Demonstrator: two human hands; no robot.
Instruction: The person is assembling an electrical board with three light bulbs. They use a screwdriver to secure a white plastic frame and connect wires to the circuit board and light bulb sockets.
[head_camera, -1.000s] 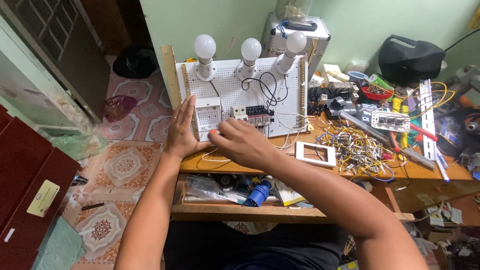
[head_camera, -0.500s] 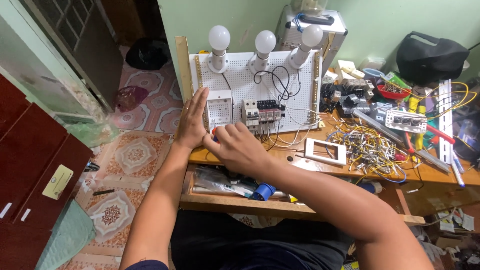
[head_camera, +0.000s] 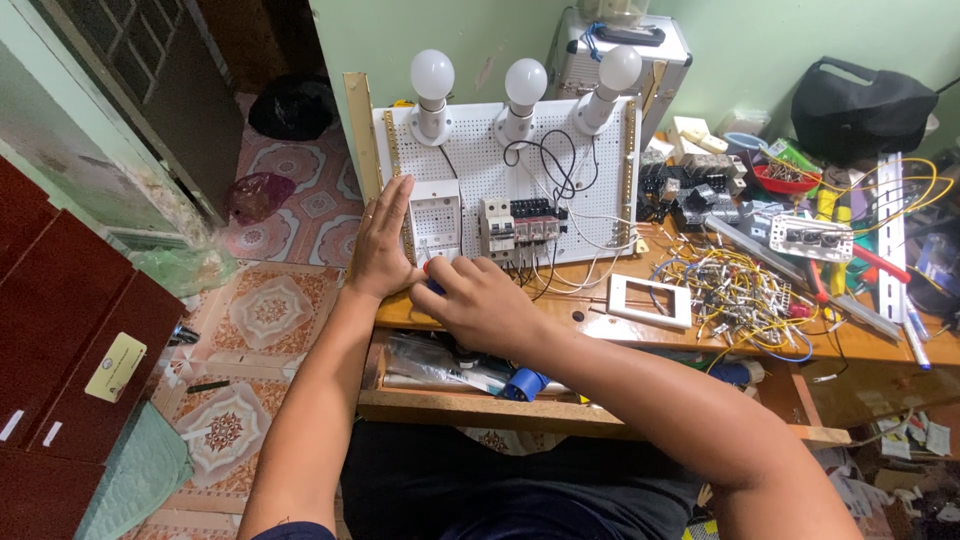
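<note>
Bracing the white pegboard edge with flat, empty left hand, while right hand is clenched around a red-and-blue tool handle below the white switch box.

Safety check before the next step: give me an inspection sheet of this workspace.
Surface: wooden bench, crowded along its right side.
Job's things: white pegboard standing upright, with three bulbs, a white box and breakers.
Clutter: wire offcuts, white frame, tools, black bag.
Grippers: left hand flat against the pegboard's left edge; right hand closed around a red-tipped tool below the white box.
Cables: black and white leads on the pegboard.
Surroundings: patterned tile floor, open drawer.
</note>
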